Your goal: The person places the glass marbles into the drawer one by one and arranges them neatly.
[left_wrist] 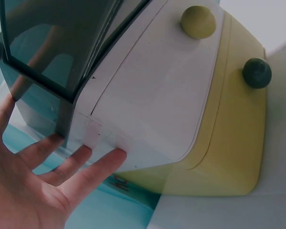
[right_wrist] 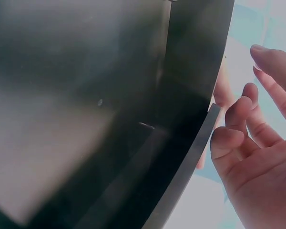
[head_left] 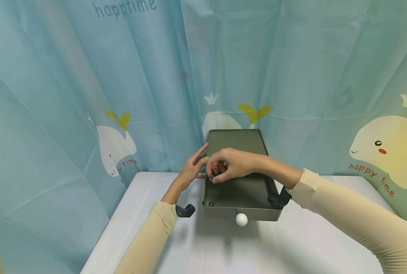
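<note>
A dark olive, shallow-rimmed drawer unit top (head_left: 244, 190) stands on the white table, seen from above. Against its left side, my left hand (head_left: 189, 169) rests with spread, mostly straight fingers; in the left wrist view these fingers (left_wrist: 102, 171) touch the pale side wall. My right hand (head_left: 234, 163) is over the left part of the top, thumb and index finger pinching a small glassy round thing (head_left: 211, 177). The right wrist view shows the other fingers (right_wrist: 229, 136) curled beside the rim, with the pinched thing hard to make out. A small green round thing (head_left: 210, 204) lies in the near left corner.
A white knob (head_left: 241, 219) juts from the unit's near face. The left wrist view shows stacked drawers, a pale one with a yellow knob (left_wrist: 198, 22) above a yellow one with a dark green knob (left_wrist: 257, 73). Behind the white table (head_left: 224, 251) hangs a blue-green curtain (head_left: 148, 83).
</note>
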{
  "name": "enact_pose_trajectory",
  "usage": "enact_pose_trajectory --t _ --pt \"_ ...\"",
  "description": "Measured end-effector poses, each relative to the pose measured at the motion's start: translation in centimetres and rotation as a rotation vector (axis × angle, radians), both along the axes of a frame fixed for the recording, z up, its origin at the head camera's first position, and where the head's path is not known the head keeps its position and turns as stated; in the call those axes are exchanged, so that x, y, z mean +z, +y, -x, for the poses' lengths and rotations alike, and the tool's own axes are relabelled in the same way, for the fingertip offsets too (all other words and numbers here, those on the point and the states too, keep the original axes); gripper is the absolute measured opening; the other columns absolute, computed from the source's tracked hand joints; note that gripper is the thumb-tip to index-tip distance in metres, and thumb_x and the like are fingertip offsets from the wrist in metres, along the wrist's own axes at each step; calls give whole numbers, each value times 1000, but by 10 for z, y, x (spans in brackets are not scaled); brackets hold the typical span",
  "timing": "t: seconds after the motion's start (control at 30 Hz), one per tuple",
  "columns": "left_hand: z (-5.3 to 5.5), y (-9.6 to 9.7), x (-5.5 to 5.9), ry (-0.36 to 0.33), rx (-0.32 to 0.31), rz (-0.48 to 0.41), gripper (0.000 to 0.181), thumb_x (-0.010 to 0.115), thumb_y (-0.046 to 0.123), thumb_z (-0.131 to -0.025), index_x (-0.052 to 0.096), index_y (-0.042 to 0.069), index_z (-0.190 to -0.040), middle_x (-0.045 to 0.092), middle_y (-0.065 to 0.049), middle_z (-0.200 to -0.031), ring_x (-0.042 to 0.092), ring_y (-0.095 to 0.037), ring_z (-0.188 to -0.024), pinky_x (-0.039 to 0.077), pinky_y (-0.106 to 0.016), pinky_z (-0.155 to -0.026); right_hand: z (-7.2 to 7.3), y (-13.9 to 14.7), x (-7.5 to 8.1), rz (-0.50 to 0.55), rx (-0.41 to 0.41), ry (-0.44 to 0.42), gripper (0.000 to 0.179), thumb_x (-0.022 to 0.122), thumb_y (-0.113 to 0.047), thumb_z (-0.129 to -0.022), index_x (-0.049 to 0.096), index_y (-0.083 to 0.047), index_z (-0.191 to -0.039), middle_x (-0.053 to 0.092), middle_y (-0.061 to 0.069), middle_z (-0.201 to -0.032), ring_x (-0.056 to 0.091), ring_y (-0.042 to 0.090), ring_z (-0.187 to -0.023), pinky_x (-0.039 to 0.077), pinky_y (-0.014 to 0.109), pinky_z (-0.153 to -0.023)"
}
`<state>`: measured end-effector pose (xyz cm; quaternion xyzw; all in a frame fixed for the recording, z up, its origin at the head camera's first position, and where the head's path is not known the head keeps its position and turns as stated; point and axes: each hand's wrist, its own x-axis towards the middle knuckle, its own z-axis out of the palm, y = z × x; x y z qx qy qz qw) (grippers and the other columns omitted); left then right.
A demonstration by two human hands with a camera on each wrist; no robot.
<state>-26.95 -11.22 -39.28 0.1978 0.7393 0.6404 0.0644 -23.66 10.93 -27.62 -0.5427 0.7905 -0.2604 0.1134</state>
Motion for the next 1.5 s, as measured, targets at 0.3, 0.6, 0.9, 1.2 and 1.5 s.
enact_pose_trajectory --t 0.3,0.6,0.9,1.2,1.5 --pt "0 1 -2 5 15 2 61 54 47 -104 33 43 -160 34 -13 -164 47 -34 -141 58 -54 -87 2 -2 -4 -14 -6 -29 11 78 -17 -92 72 -20 -102 59 -6 -77 53 7 -61 47 26 -62" --pt "0 1 -2 0 11 -16 60 55 47 -103 34 46 -159 35 -12 -163 49 -33 -139 57 -56 -88 1 -2 -6 -37 -9 -53 12 78 -15 -92 72 -19 -101 58 -6 -77 53 10 -60 47 25 -61" --pt "0 1 -1 -3 6 -27 61 55 45 -103 34 45 -159 35 -14 -163 50 -34 -139 57 -57 -88 2 -2 -7 -40 0 -52 12 77 -15 -92 72 -18 -102 58 -7 -76 52 8 -59 47 25 -61" --pt "0 1 -3 6 1 -23 60 53 43 -104 32 42 -161 36 -16 -162 49 -35 -139 57 -57 -88 3 -2 -10 -43 1 -52 12 78 -14 -92 71 -17 -102 58 -7 -75 52 8 -60 47 25 -61" --pt "0 0 -2 2 4 -27 59 54 42 -104 34 44 -160 33 -13 -164 45 -33 -142 58 -55 -87 3 -1 -10 -36 10 -39 25 79 -19 -92 70 -11 -114 58 -6 -78 54 9 -63 48 26 -64"
